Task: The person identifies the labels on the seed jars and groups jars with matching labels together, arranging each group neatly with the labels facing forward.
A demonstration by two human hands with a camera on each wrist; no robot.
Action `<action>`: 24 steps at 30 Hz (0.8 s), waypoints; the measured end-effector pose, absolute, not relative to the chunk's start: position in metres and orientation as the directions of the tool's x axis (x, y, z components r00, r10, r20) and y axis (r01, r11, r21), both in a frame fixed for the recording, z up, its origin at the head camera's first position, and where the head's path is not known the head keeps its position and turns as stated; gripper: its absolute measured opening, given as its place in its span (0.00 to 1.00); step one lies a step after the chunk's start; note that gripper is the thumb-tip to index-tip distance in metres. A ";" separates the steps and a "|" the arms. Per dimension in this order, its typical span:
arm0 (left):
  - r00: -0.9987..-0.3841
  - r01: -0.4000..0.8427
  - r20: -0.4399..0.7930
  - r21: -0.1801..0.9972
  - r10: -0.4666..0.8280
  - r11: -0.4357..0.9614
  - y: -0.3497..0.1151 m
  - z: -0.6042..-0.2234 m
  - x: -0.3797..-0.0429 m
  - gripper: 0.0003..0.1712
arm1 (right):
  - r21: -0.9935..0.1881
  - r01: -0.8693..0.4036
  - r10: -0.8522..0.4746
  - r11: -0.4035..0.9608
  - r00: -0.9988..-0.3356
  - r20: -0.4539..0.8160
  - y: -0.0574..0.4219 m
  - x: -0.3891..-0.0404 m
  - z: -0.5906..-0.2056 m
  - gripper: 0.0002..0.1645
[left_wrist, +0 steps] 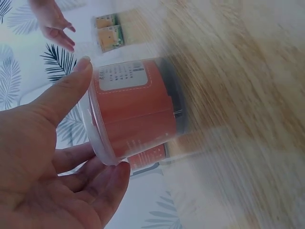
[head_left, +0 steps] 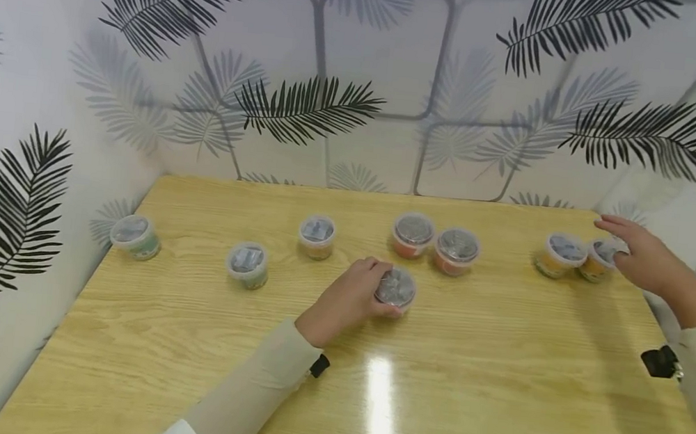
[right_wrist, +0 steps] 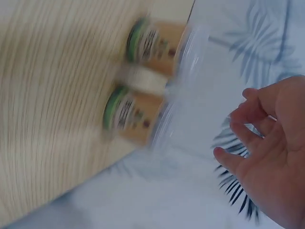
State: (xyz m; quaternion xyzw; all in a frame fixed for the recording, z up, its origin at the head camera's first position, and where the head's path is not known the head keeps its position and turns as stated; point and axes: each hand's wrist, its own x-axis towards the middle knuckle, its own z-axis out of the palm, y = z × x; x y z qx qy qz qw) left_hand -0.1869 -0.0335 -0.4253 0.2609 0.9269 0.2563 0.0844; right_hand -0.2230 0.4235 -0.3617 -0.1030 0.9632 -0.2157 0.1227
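Observation:
In the head view my left hand (head_left: 350, 293) holds a round plastic tub (head_left: 396, 288) by its clear-lidded top, near the middle of the table. The left wrist view shows this tub (left_wrist: 136, 105) with a red label, thumb on one side of the lid rim and fingers on the other. My right hand (head_left: 649, 256) hovers at the far right, beside two orange-and-green tubs (head_left: 562, 251) that stand close together. Seen from the right wrist, that hand (right_wrist: 276, 138) is apart from both tubs (right_wrist: 136, 117), fingers loosely bent and holding nothing.
Two red tubs (head_left: 412, 236) stand side by side just behind my left hand. Farther left are an orange tub (head_left: 317, 237) and two greenish tubs (head_left: 247, 267), spaced apart. The wooden table (head_left: 469, 396) meets a leaf-patterned backdrop (head_left: 376, 59) at its back and sides.

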 end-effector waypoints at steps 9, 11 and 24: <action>-0.845 0.432 -0.010 0.575 0.534 0.695 -0.036 -0.430 -0.181 0.47 | -0.518 -0.382 -0.410 0.765 -0.910 0.065 0.324 -0.181 -0.365 0.26; -0.850 0.417 0.001 0.613 0.527 0.671 -0.038 -0.430 -0.177 0.47 | -0.575 -0.418 -0.465 0.703 -0.882 0.073 0.305 -0.173 -0.373 0.24; -0.861 0.399 0.216 0.849 0.460 0.348 -0.048 -0.399 -0.149 0.43 | -0.999 -0.012 -0.541 0.044 -0.841 -0.014 0.210 -0.139 -0.424 0.27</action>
